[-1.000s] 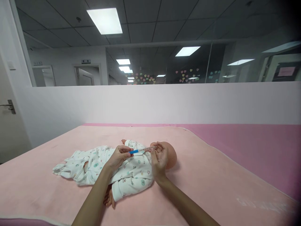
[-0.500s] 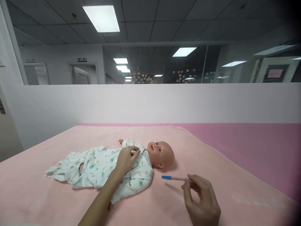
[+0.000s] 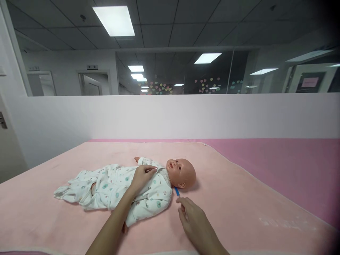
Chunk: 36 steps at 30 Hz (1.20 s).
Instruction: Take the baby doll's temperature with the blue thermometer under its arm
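Note:
A baby doll (image 3: 183, 173) lies on its back, head to the right, dressed in a white patterned sleepsuit (image 3: 114, 187). My left hand (image 3: 142, 178) rests on its chest, fingers pinched together at the edge of the sleepsuit near the collar. Just below the doll's head is my right hand (image 3: 190, 214), its thumb and fingers closed on a thin stick with a blue end, which looks like a thermometer (image 3: 177, 191). The blue end points up toward the doll's neck and shoulder; the rest is mostly hidden by my fingers.
A peach-pink cloth (image 3: 239, 202) covers the padded surface, with pink padding (image 3: 292, 166) showing at the right. A low white wall (image 3: 186, 115) with glass above stands behind. At the left edge is a door handle (image 3: 2, 120).
My right hand has moved left toward the doll's neck and turned the thermometer, so its blue end now points upward beside the neck. My left hand stays almost in place at the collar.

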Motion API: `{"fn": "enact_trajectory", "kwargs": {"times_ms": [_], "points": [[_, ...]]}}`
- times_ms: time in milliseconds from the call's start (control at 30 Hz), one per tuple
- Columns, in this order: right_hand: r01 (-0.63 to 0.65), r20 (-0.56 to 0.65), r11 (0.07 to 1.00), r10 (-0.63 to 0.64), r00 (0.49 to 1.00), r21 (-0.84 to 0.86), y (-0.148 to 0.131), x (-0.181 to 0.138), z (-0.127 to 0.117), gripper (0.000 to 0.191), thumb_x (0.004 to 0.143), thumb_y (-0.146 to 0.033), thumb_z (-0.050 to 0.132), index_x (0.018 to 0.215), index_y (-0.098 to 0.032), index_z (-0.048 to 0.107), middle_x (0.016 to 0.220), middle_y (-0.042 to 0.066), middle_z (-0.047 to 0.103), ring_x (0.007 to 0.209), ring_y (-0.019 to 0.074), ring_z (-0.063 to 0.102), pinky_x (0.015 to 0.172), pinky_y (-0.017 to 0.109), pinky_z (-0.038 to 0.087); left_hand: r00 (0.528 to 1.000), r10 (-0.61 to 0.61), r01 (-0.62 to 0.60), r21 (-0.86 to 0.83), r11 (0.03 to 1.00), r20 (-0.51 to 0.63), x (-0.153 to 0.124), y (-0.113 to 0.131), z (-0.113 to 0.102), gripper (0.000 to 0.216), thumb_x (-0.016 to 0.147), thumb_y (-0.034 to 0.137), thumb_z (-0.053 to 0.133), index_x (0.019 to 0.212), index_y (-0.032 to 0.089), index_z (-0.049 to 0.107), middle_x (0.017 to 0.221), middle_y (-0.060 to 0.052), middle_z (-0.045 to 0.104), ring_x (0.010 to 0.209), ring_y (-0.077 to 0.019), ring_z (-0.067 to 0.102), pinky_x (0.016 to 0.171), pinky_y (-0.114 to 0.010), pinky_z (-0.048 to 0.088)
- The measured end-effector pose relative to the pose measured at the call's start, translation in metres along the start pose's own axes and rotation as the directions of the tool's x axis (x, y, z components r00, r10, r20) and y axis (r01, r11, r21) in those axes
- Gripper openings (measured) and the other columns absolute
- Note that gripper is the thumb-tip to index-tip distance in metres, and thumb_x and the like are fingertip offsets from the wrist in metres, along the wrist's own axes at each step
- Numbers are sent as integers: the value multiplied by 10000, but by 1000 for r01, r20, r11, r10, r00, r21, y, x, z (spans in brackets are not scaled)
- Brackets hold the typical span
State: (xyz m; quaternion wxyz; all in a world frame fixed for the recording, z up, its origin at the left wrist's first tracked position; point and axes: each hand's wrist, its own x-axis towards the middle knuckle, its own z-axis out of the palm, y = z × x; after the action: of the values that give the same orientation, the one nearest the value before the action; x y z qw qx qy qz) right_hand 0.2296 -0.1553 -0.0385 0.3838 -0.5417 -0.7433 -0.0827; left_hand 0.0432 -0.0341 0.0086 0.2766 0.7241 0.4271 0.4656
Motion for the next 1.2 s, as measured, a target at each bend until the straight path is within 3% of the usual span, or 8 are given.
{"fn": "enact_trajectory", "kwargs": {"times_ms": [133,300,400,567,667,933,1100,1200], "points": [[79,-102,993,-70,992,84,-27,52,-1,207,797,-160,381,927,-205,536,784,33,616,667,146,594,565,241,450,1000,14,-14,-41,999,10,0,-4,1,270,733,340,532,853,165,699,817,-50,692,718,-202,601,643,-278,430],[72,-77,990,-82,994,-124,-32,93,47,215,787,-135,390,934,-196,534,787,54,608,600,153,570,473,231,366,997,79,-75,-146,986,24,-1,-6,1,313,764,339,509,943,145,677,843,-66,688,771,-213,606,671,-286,455],[46,-75,989,-57,996,-144,-24,91,66,287,781,-129,393,1038,-195,502,805,58,611,582,152,569,460,232,351,996,87,-80,-164,983,32,-1,-6,0,308,772,338,509,944,144,676,880,-74,682,823,-218,607,732,-295,456],[9,-185,972,35,982,234,-20,80,63,267,737,-81,394,939,-196,524,826,24,615,775,151,582,653,233,431,998,57,-54,-145,988,19,-2,-6,0,316,750,366,541,907,129,681,857,-81,683,803,-218,609,729,-296,460],[62,-245,928,32,969,368,-22,79,63,260,746,-90,384,918,-198,548,819,19,608,748,139,569,657,234,437,998,47,-39,-149,988,48,-2,-7,-1,293,747,346,546,899,135,683,854,-72,683,806,-213,606,737,-292,457],[85,-353,926,55,934,369,-16,80,72,195,779,-125,424,847,-208,586,734,9,599,687,143,535,646,259,431,982,72,-49,-133,990,175,-6,-3,-4,332,773,371,509,971,159,670,842,-54,674,758,-190,563,706,-272,427],[70,-362,914,87,928,399,-17,80,71,163,773,-120,446,818,-207,578,756,18,575,729,152,520,664,276,434,974,73,-63,-52,997,215,-10,0,-8,412,720,411,569,1020,140,647,549,-1,559,519,-116,419,506,-221,317],[96,-362,893,78,929,439,-19,79,72,157,776,-110,446,815,-206,564,781,18,574,769,153,516,701,281,433,974,86,-89,2,996,210,-10,-3,-8,407,713,405,575,1015,143,649,498,23,492,476,-89,334,465,-211,245]]}}
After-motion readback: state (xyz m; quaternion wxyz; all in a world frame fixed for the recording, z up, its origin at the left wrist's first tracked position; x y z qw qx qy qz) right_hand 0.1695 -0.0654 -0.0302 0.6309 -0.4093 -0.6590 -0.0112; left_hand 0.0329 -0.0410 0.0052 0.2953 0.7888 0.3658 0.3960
